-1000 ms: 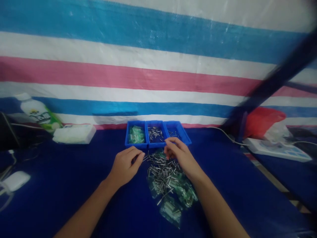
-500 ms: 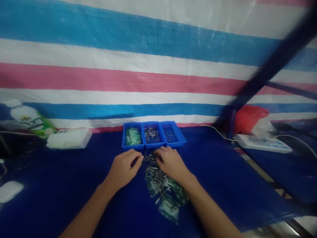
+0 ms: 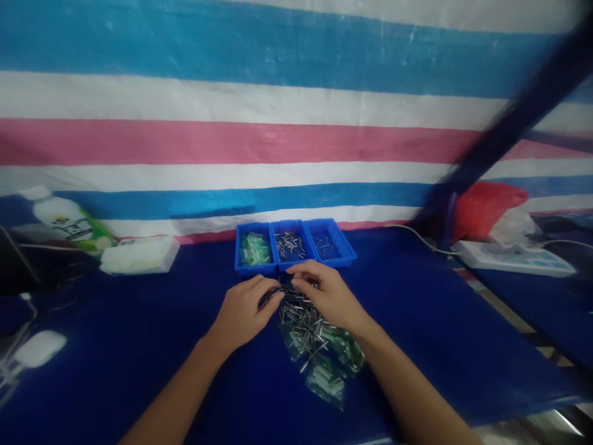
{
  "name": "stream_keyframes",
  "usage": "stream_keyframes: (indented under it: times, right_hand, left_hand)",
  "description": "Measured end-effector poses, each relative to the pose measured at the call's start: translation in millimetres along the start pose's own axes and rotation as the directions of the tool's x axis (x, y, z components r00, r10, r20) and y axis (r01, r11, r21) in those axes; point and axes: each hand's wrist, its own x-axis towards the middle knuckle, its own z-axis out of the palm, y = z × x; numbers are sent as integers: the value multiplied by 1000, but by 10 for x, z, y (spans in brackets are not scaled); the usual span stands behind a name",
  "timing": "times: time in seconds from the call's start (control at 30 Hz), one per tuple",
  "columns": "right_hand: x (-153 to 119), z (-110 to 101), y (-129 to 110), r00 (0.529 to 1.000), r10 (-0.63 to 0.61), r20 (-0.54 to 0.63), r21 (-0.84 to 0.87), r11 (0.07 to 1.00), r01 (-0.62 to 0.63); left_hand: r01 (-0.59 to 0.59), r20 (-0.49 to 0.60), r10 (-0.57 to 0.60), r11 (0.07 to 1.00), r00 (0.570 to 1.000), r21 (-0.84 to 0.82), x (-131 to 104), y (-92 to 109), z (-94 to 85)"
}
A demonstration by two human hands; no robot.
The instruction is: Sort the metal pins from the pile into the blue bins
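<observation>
A heap of small metal pins mixed with green clear packets lies on the blue table cover. My left hand rests at the heap's left edge, fingers curled, pinching at pins near its tip. My right hand lies over the heap's far end, fingers bent down onto the pins. The two hands' fingertips nearly meet. Behind them stand three joined blue bins: the left holds green packets, the middle many pins, the right a few pins.
A white and green bottle lies at far left beside a white box. A white mouse sits at left. A power strip and red bag are at right, behind a dark slanted bar.
My right hand came back from the right bin down onto the heap. My left hand slid a little right toward it. The view shifted slightly.
</observation>
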Motion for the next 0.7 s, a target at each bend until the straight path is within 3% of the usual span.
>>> stream_keyframes:
  times: [0.13,0.27,0.33,0.4,0.47,0.53,0.6,0.7]
  right_hand:
    - [-5,96,-64,991,133,-7,384,915,-120]
    - [-6,171,-31,980,195,-28,461,873,-160]
    - [-13,177,-15,989,142,-34,349,929,-122]
    - [-27,166,-18,999,-24,-42,114,993,29]
    - [-45,151,-38,968,-249,-22,-130,961,244]
    - [-62,143,-61,912,-407,46,-265,876,403]
    - [-74,142,-75,880,-463,109,-313,824,472]
    - [-80,144,-74,874,-459,159,-347,803,485]
  left_hand:
    - [-16,-18,15,999,1000,-33,-10,-13,11]
    - [-32,-63,27,996,998,-87,-13,-49,30]
    - [-23,-75,17,996,997,-87,-11,-57,35]
    - [-18,-82,11,997,997,-81,-8,-57,43]
    - [-26,-76,21,997,997,-72,-9,-51,56]
    - [-48,-68,44,997,997,-57,-16,-45,68]
    - [-71,-63,68,997,996,-41,-25,-40,76]
    - [-93,-69,90,995,994,-28,-28,-38,70]
